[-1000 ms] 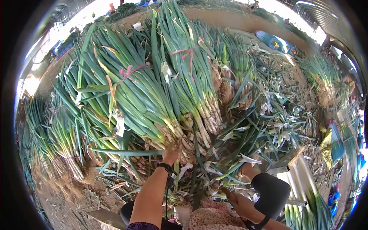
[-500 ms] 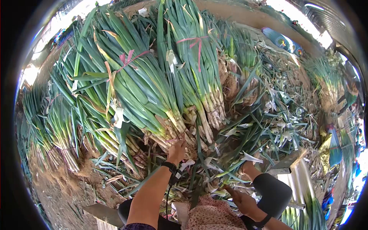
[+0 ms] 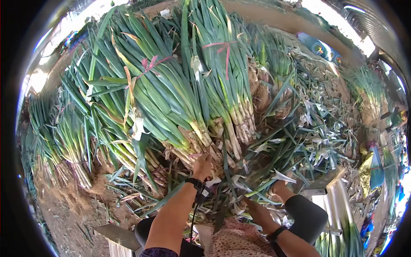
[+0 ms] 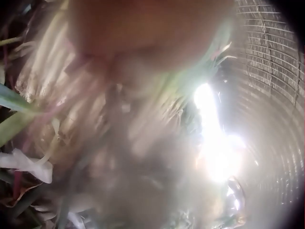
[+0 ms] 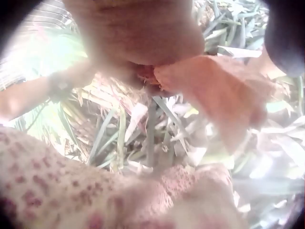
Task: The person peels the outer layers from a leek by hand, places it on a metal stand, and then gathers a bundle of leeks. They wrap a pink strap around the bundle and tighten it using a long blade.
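Note:
A large bundle of green onions (image 3: 171,103) lies with its pale root ends toward the person, a pink tie round its leaves. My left hand (image 3: 202,168) is at those root ends, fingers bent in a pinch on a thin pink strip (image 3: 195,154). The left wrist view shows blurred fingers (image 4: 143,38) above pale stalks (image 4: 45,62), with a pink strand running toward them. Over the person's lap, my right hand (image 3: 260,214) hangs with loosely extended fingers. In the right wrist view nothing clearly held shows at that hand (image 5: 138,33).
Another tied bundle (image 3: 227,81) lies just right of the large one. More bundles (image 3: 70,145) stand at left. Loose trimmed leaves (image 3: 317,128) cover the ground at right. A foot (image 3: 280,191) is beside the right hand, and long white stalks (image 3: 338,210) lie at lower right.
The view has shifted a little. My left hand has moved up and right along the root ends and the pink strip. My right hand has moved slightly up and left.

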Demonstrator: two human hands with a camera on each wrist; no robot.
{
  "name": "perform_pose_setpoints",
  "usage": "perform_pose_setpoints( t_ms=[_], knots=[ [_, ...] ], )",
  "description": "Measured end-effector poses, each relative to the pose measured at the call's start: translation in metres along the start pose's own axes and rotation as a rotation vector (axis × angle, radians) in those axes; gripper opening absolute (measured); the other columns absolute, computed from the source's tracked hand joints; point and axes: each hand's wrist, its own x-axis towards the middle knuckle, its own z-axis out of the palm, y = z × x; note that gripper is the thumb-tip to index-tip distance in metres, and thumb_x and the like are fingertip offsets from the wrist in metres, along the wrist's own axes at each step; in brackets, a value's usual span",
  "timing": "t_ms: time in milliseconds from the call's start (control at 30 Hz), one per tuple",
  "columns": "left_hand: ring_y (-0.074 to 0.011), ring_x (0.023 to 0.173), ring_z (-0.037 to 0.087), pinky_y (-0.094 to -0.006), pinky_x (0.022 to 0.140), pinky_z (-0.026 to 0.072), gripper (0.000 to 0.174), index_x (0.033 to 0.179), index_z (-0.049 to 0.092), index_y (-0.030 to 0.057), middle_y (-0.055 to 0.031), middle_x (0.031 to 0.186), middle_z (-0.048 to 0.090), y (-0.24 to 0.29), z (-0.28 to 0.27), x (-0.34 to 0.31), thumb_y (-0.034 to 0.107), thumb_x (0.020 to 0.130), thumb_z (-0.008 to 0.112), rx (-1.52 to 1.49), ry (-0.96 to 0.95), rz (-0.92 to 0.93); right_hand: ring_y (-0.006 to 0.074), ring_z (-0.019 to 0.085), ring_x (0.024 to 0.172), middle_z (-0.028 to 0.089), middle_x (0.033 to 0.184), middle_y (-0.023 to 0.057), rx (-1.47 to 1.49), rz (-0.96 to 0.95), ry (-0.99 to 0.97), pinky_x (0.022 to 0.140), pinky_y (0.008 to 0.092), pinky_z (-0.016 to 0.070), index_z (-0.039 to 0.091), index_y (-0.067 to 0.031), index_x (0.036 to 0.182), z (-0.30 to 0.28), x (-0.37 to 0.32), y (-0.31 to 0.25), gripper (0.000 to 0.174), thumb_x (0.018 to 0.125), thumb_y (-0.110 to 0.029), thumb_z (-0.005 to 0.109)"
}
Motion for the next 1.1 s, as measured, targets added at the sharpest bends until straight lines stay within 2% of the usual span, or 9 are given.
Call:
perform_pose_setpoints(
  t_ms=[133,300,500,600,767,833,967,1033,1100],
  knots=[
    [-0.0220,0.059,0.057,-0.0387,0.057,0.0440,0.035,0.088,0.061,-0.0005,-0.0112,0.065,0.059,-0.006,-0.005,0.006,0.031,0.092,0.047,-0.014,-0.030,-0.095,0.0379,0.061,0.086,0.064,0.090,0.0214,0.071,-0.131,0.091,0.070,0.0430,0.0467,0.056,-0.0027,0.109,-0.008,0.003,-0.024,0.033,0.084,-0.024,0.055],
    [-0.0207,0.062,0.057,-0.0357,0.059,0.0460,0.027,0.102,0.058,-0.0007,-0.0096,0.067,0.057,-0.052,-0.017,0.027,0.022,0.091,0.049,0.418,-0.036,0.447,0.0371,0.062,0.086,0.064,0.089,0.0206,-0.015,0.091,-0.050,0.072,0.0411,0.0469,0.056,-0.0034,0.111,-0.056,-0.035,-0.060,0.037,0.083,-0.028,0.057],
    [-0.0191,0.090,0.056,-0.0297,0.064,0.0498,0.048,0.129,0.040,0.0059,-0.0081,0.106,0.055,-0.042,-0.003,0.019,0.005,0.083,0.052,1.273,-0.168,0.446,0.0373,0.061,0.087,0.063,0.091,0.0217,0.009,0.056,0.003,0.075,0.0408,0.0466,0.055,-0.0038,0.114,-0.037,-0.028,-0.049,0.041,0.082,-0.030,0.058],
    [-0.0204,0.079,0.058,-0.0314,0.061,0.0481,0.036,0.120,0.047,0.0022,-0.0097,0.093,0.059,-0.038,0.000,0.012,0.009,0.085,0.052,0.953,-0.078,0.445,0.0313,0.062,0.081,0.064,0.090,0.0179,0.008,0.005,0.020,0.072,0.0359,0.0468,0.054,-0.0036,0.116,-0.050,-0.041,-0.058,0.040,0.082,-0.023,0.058],
    [-0.0305,0.065,0.058,-0.0397,0.055,0.0461,0.024,0.103,0.055,-0.0014,-0.0178,0.072,0.056,-0.004,-0.016,0.003,0.015,0.086,0.054,-0.111,-0.029,-0.025,0.0192,0.054,0.056,0.057,0.068,0.0099,0.062,-0.152,0.141,0.053,0.0323,0.0415,0.058,-0.0005,0.102,-0.076,-0.058,-0.124,0.027,0.078,-0.014,0.059],
    [-0.0216,0.057,0.049,-0.0354,0.052,0.0406,0.027,0.092,0.056,-0.0010,-0.0096,0.065,0.052,-0.039,-0.012,0.029,0.025,0.091,0.049,0.704,0.249,0.659,0.0165,0.049,0.054,0.052,0.061,0.0082,0.008,-0.232,0.153,0.051,0.0319,0.0383,0.058,0.0000,0.104,-0.074,-0.046,-0.112,0.027,0.080,-0.013,0.058],
    [-0.0164,0.061,0.049,-0.0300,0.052,0.0438,0.021,0.100,0.052,0.0036,-0.0061,0.075,0.052,0.037,-0.080,-0.045,0.021,0.087,0.054,0.189,-0.069,0.480,0.0142,0.056,0.069,0.060,0.082,0.0127,0.013,-0.005,-0.089,0.064,0.0294,0.0432,0.048,0.0030,0.122,-0.083,-0.062,-0.070,0.044,0.082,-0.011,0.055],
    [-0.0116,0.071,0.053,-0.0229,0.057,0.0456,0.018,0.102,0.052,0.0059,-0.0047,0.082,0.055,0.105,-0.137,-0.091,0.015,0.087,0.056,-0.776,-0.054,0.114,0.0216,0.060,0.075,0.063,0.084,0.0135,-0.029,-0.004,-0.039,0.069,0.0329,0.0452,0.051,0.0003,0.117,-0.086,-0.085,-0.046,0.040,0.082,-0.019,0.056],
    [-0.0110,0.075,0.051,-0.0249,0.070,0.0476,0.027,0.104,0.053,0.0068,-0.0004,0.084,0.051,0.109,-0.207,-0.074,0.028,0.096,0.038,-0.632,0.411,0.700,0.0199,0.057,0.075,0.062,0.093,0.0122,0.098,0.003,-0.062,0.070,0.0315,0.0452,0.048,-0.0009,0.121,-0.085,-0.099,-0.037,0.042,0.085,-0.021,0.053]
  ],
)
